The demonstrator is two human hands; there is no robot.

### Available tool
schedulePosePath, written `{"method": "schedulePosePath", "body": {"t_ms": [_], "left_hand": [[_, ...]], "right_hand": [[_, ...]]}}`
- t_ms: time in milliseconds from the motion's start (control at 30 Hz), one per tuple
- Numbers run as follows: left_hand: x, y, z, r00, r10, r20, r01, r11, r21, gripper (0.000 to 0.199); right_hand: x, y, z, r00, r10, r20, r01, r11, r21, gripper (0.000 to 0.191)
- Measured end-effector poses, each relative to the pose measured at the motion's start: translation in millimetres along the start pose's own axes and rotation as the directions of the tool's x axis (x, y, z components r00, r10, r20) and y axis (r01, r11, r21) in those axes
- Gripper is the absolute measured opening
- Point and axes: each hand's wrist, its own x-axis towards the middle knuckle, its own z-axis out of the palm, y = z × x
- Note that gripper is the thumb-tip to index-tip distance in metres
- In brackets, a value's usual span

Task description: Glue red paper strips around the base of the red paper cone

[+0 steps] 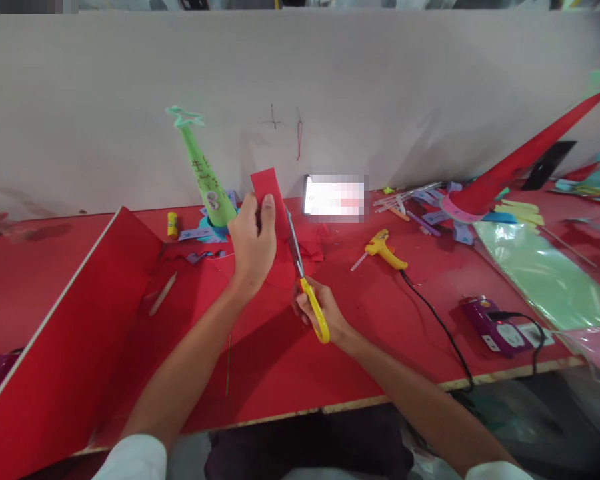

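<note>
My left hand pinches a strip of red paper between thumb and fingers, holding it up over the table. Yellow-handled scissors are gripped in my right hand, their blades pointing up and away along the paper's right edge. Whether the blades are cutting into it I cannot tell. Behind my left hand stands a green paper cone with writing on it and a pale green frilly tip. Red paper scraps lie on the table beyond the scissors.
A yellow glue gun lies to the right, its black cord running to a purple power box. Further right are a leaning red cone and green sheets. A red panel stands left; a glue stick and lit phone are behind.
</note>
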Motion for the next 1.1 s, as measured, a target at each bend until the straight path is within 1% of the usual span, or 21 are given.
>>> {"method": "schedulePosePath", "body": {"t_ms": [233, 633, 900, 1100], "left_hand": [[1.7, -2.4, -0.6, 1.0, -0.005, -0.022, 0.006, 1.0, 0.011, 0.059], [0.7, -3.1, -0.3, 0.999, -0.012, -0.037, 0.012, 1.0, 0.001, 0.057], [0.6, -1.7, 0.0, 0.999, -0.02, -0.027, 0.02, 1.0, 0.009, 0.057], [0.4, -1.8, -0.6, 0.999, -0.04, -0.02, 0.04, 0.999, 0.015, 0.058]], "right_hand": [[-0.9, -2.7, -0.2, 1.0, 0.013, 0.013, -0.012, 1.0, -0.022, 0.07], [0.2, -1.1, -1.2, 1.0, 0.014, 0.01, -0.014, 0.999, -0.029, 0.071], [0.1, 1.6, -1.4, 1.0, 0.003, -0.004, -0.003, 1.0, -0.027, 0.07], [-0.1, 2.7, -2.1, 1.0, -0.003, 0.008, 0.003, 1.0, -0.011, 0.067]]}}
